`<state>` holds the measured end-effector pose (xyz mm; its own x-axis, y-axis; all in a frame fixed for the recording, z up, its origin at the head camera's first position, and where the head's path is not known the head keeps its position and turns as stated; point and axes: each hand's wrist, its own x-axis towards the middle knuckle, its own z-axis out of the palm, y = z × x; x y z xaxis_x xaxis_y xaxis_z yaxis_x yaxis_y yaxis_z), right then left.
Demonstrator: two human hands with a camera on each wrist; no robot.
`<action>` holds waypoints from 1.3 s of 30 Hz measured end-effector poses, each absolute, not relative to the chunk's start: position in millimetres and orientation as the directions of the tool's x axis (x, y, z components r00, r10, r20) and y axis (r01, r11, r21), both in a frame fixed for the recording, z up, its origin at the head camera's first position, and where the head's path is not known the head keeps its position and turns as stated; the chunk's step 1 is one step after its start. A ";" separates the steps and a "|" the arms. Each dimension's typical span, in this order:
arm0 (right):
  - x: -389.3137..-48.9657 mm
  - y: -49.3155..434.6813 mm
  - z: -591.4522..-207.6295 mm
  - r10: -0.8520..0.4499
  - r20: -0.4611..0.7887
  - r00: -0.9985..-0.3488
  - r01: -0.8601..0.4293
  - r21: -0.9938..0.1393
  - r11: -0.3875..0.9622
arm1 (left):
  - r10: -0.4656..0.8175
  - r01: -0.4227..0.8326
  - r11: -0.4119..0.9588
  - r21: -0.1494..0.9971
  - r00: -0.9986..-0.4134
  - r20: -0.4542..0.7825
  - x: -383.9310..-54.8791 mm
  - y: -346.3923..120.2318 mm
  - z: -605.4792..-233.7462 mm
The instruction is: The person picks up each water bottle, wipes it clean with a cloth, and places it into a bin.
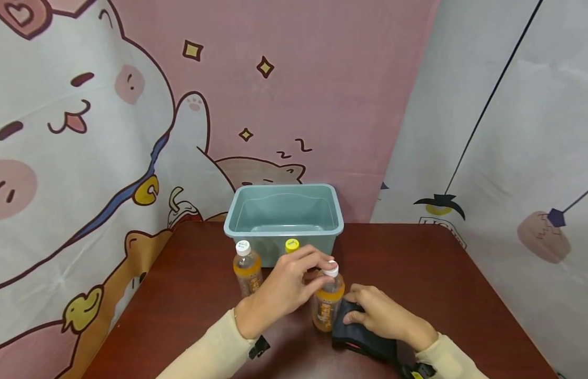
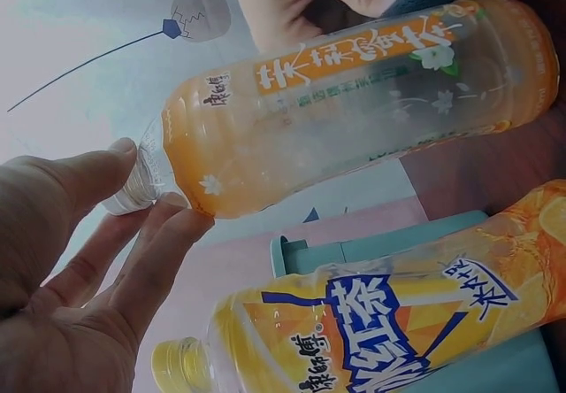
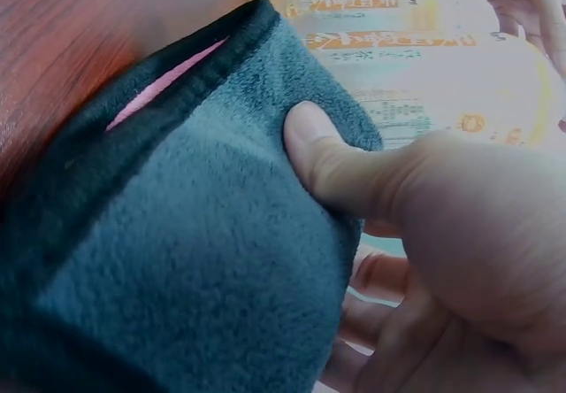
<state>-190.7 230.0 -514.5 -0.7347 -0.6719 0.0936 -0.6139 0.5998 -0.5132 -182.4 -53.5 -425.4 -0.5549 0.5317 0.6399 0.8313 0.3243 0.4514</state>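
My left hand [image 1: 284,281] pinches the white cap of a plastic drink bottle [image 1: 325,308] between thumb and fingers. The bottle stands upright on the table and has an orange label with white lettering, seen large in the left wrist view. My right hand [image 1: 386,316] grips a folded dark grey plush cloth [image 3: 221,225] against the right side of this bottle, thumb on top. A strip of pink shows inside the fold. Behind my left hand stands a yellow-capped bottle [image 2: 380,322] with a yellow and blue label, mostly hidden in the head view.
Another white-capped bottle [image 1: 248,269] with an orange label stands left of my left hand. A light teal plastic bin [image 1: 284,234] sits at the back of the dark red-brown table [image 1: 445,279]. A printed cartoon curtain [image 1: 322,95] hangs right behind the table.
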 end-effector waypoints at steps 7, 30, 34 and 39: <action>-188.6 232.0 -508.8 -0.639 0.100 -0.763 -0.563 -0.589 0.580 | 0.531 0.833 0.325 0.448 -0.553 0.642 -183.6 -53.6 -425.8; -174.2 230.3 -483.5 -0.495 0.388 -0.778 -0.622 -0.589 0.516 | 0.524 0.828 0.319 0.461 -0.560 0.642 -182.5 -54.4 -426.2; -172.8 230.5 -480.4 -0.457 0.455 -0.764 -0.644 -0.583 0.496 | 0.527 0.825 0.319 0.466 -0.564 0.636 -181.9 -54.3 -426.8; -170.1 227.9 -471.6 -0.412 0.530 -0.741 -0.672 -0.590 0.447 | 0.527 0.838 0.315 0.446 -0.545 0.651 -182.3 -52.5 -427.8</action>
